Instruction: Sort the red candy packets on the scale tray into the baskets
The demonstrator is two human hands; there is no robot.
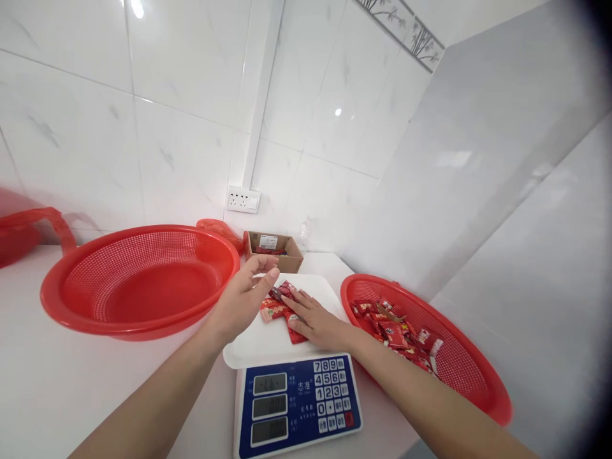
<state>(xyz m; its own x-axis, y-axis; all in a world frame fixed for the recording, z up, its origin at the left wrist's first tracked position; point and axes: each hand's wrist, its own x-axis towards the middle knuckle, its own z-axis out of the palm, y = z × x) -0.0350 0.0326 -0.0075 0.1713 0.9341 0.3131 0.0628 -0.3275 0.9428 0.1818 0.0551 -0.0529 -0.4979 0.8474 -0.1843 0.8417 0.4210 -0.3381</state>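
Several red snack packets (273, 309) lie in a small heap on the white pan (253, 347) of a digital scale with a blue keypad panel (306, 408). My right hand (315, 322) rests over the heap, its fingers stretched out and touching the packets; it partly covers them. Just left of the heap, my left hand (246, 299) hovers above the pan's edge, fingers curved and apart from the thumb, with nothing visible in it. More red packets (396, 335) fill part of a red basket (459, 344) at the right.
A large red perforated basket (143, 280) stands on the white table at the left. Behind the scale are an open cardboard box (289, 261) and a red plastic bag (220, 231). A tiled wall with a power socket (243, 199) closes off the back.
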